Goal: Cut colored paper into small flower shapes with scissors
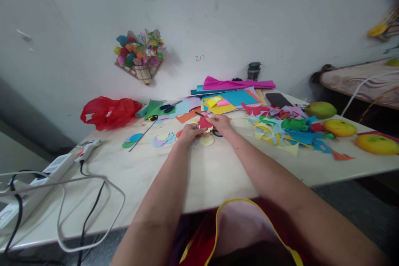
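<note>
A red paper cutout is pinched between both my hands over the table. My left hand grips its left lower edge, and my right hand grips its right side. Just below my right hand lies a dark loop, which looks like a scissor handle. A pale yellow paper circle rests on the table under the cutout. To the left of my left hand are scalloped paper shapes in lilac, blue and yellow. A thin dark stick-like thing shows above the cutout.
Paper scraps heap at the right, beside yellow-green mangoes. Coloured sheets and a phone lie toward the wall. At the left are a red plastic bag, scissors, a glue gun and a power strip with cords.
</note>
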A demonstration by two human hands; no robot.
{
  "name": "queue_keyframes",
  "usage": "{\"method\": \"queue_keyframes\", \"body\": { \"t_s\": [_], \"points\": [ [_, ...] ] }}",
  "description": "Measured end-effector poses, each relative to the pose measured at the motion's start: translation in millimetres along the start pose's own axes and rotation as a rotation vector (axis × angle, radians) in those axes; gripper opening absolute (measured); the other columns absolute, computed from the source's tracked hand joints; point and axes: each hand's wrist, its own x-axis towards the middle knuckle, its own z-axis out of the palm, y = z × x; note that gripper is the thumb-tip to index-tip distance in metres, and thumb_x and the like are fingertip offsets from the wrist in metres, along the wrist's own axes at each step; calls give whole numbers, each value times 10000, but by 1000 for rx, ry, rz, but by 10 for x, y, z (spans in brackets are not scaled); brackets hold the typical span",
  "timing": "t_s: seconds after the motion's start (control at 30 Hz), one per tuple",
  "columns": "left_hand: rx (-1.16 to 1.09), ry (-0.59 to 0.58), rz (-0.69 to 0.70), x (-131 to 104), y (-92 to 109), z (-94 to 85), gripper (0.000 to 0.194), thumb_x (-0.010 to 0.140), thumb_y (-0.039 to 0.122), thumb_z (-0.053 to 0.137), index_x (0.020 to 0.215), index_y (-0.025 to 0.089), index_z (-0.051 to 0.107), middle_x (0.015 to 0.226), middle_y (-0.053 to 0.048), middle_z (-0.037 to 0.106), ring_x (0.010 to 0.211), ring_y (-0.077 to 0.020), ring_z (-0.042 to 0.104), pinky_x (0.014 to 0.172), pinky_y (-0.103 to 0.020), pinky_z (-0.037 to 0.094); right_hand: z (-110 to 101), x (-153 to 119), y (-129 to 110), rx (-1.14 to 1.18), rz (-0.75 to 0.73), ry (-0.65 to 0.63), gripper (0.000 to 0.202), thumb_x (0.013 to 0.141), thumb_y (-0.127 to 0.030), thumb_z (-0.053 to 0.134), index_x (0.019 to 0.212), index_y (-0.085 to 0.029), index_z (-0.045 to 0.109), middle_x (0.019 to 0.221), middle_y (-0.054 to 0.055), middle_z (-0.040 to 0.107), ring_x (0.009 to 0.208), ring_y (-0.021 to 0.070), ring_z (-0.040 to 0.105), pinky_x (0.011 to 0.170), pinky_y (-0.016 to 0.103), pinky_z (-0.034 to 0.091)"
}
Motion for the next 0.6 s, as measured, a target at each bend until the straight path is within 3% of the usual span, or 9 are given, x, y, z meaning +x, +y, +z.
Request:
{"method": "queue_keyframes", "body": {
  "t_s": [0.13, 0.27, 0.43, 0.6],
  "points": [
    [-19, -20, -14, -2, -3, -5, 377, 536, 429, 836, 640, 147, 608, 638, -48, 691, 577, -145, 628, 602, -262, 473, -72, 68, 31, 37, 12, 155, 286, 686, -464, 641, 624, -184, 642, 573, 1, 593, 600, 169, 560, 567, 265, 437],
    [-27, -18, -26, 13, -26, -20, 391, 541, 444, 831, 612, 153, 580, 619, -45, 685, 556, -132, 615, 589, -251, 465, -377, 117, -15, -204, 196, 369, 318, 813, -418, 518, 683, -168, 666, 638, 42, 625, 636, 190, 587, 600, 287, 442],
    [-88, -10, -51, 4, -1, -18, 393, 550, 440, 833, 616, 155, 570, 654, -71, 701, 599, -156, 650, 613, -263, 490, -657, 105, 15, -476, 328, 385, 234, 803, -290, 538, 774, -158, 729, 861, 160, 675, 858, 308, 626, 715, 387, 448],
    [-136, 7, -70, -31, 55, 10, 388, 524, 410, 850, 613, 151, 575, 665, -87, 705, 633, -177, 671, 629, -269, 502, -633, 100, 69, -645, 192, 414, 215, 749, -212, 613, 911, -165, 746, 1043, 173, 681, 1032, 323, 577, 876, 433, 411]
  ]
}}
